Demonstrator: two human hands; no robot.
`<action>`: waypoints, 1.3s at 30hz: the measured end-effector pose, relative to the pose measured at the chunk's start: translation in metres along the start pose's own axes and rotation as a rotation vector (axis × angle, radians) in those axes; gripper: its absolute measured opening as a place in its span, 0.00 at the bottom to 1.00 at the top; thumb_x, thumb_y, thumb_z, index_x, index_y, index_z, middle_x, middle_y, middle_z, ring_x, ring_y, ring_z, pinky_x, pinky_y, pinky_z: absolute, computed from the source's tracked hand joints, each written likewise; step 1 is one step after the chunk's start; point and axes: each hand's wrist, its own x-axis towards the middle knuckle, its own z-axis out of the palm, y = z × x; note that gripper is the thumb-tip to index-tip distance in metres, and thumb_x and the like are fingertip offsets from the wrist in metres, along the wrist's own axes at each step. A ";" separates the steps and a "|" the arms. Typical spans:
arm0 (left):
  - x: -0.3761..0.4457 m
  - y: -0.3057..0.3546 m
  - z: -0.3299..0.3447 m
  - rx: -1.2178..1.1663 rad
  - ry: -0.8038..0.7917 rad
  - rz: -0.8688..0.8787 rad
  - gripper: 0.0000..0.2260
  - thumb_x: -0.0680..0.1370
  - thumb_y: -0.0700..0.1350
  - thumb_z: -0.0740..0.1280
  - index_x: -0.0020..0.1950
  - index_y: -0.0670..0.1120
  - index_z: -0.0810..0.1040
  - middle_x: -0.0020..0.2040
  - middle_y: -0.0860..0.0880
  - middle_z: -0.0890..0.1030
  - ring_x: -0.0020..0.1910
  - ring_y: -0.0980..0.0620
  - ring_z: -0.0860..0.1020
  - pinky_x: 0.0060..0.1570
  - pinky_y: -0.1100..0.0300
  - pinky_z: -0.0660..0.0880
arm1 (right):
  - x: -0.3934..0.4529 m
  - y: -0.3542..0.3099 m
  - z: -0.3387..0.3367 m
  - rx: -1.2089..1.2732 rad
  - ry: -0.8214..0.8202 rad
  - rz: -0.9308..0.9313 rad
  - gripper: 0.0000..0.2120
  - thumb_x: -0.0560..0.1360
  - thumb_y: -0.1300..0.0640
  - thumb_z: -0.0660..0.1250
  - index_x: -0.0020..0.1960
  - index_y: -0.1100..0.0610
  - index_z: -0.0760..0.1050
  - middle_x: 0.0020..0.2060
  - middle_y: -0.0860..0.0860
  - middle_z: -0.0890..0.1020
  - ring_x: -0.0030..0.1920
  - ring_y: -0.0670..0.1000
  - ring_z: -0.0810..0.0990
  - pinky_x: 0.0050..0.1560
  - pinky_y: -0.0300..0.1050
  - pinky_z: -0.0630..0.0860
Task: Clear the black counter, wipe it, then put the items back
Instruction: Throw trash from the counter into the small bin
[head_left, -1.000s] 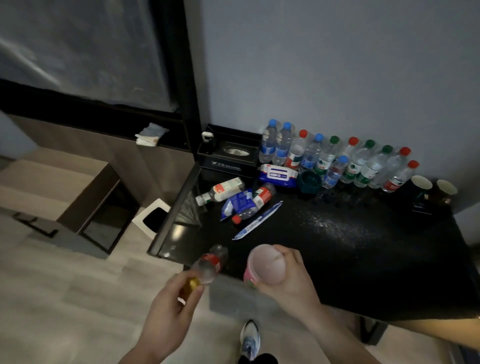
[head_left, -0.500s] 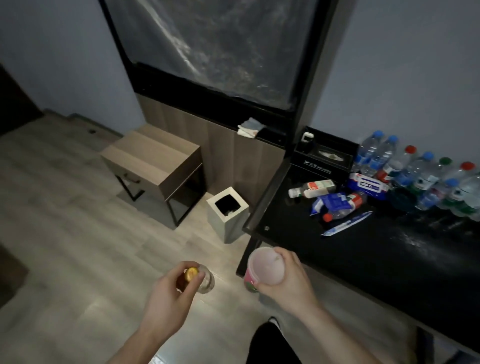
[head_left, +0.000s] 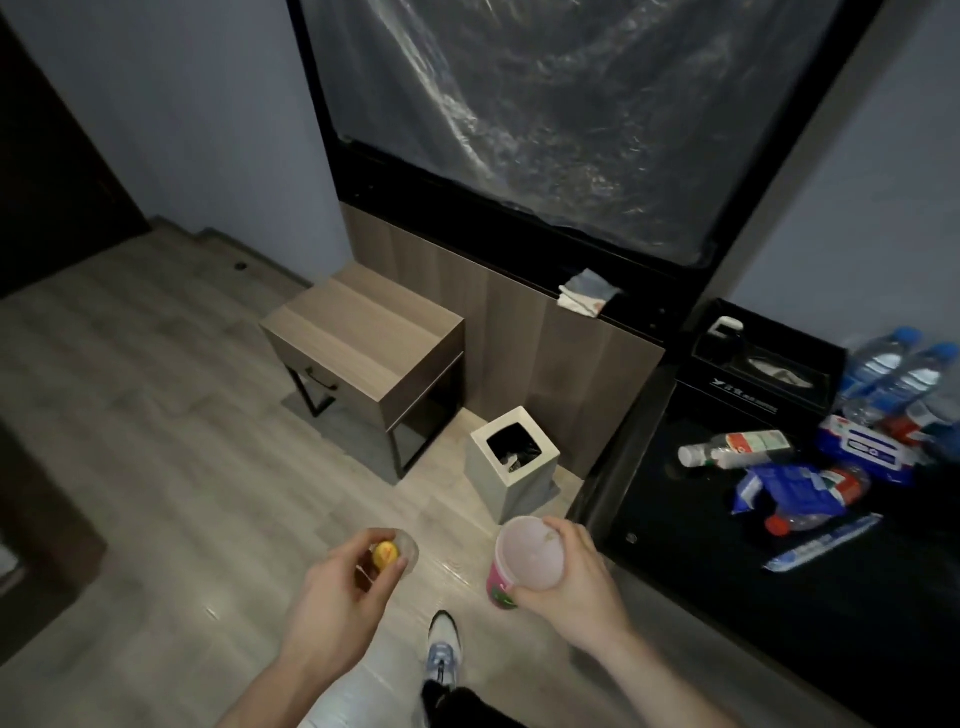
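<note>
Left hand (head_left: 337, 587) pinches yellow-capped bottle (head_left: 395, 553); right hand (head_left: 569, 582) grips pink cup (head_left: 522, 564), both over floor beside black counter (head_left: 727, 582)

The room is dimly lit, with white glare streaked across the plastic-covered window (head_left: 571, 104). Below it, the wooden floor (head_left: 156, 415) is softly blurred, and straight lines are bowed toward the frame edges.

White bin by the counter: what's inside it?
The white bin has a dark liner, and some pale scraps show near its bottom. What they are is too dim to tell, and anything deeper is hidden by the bin's walls.
</note>
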 end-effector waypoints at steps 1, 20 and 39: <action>0.013 -0.002 -0.007 0.016 -0.002 -0.010 0.07 0.77 0.55 0.73 0.54 0.64 0.80 0.41 0.62 0.81 0.38 0.59 0.80 0.39 0.60 0.77 | 0.016 -0.005 0.008 -0.002 -0.012 0.008 0.45 0.54 0.32 0.76 0.67 0.36 0.64 0.62 0.36 0.69 0.62 0.43 0.72 0.59 0.46 0.74; 0.279 -0.022 -0.045 0.162 -0.325 0.089 0.09 0.76 0.61 0.70 0.55 0.65 0.77 0.42 0.61 0.84 0.40 0.61 0.81 0.43 0.59 0.79 | 0.208 -0.072 0.058 0.028 0.083 0.190 0.48 0.59 0.34 0.77 0.73 0.39 0.61 0.66 0.39 0.66 0.64 0.46 0.73 0.64 0.52 0.76; 0.518 -0.024 0.037 0.480 -0.719 0.224 0.10 0.80 0.63 0.65 0.58 0.62 0.71 0.41 0.59 0.83 0.38 0.61 0.80 0.39 0.57 0.80 | 0.359 -0.057 0.093 0.136 0.368 0.610 0.42 0.60 0.27 0.77 0.67 0.39 0.65 0.57 0.41 0.68 0.53 0.44 0.74 0.51 0.43 0.74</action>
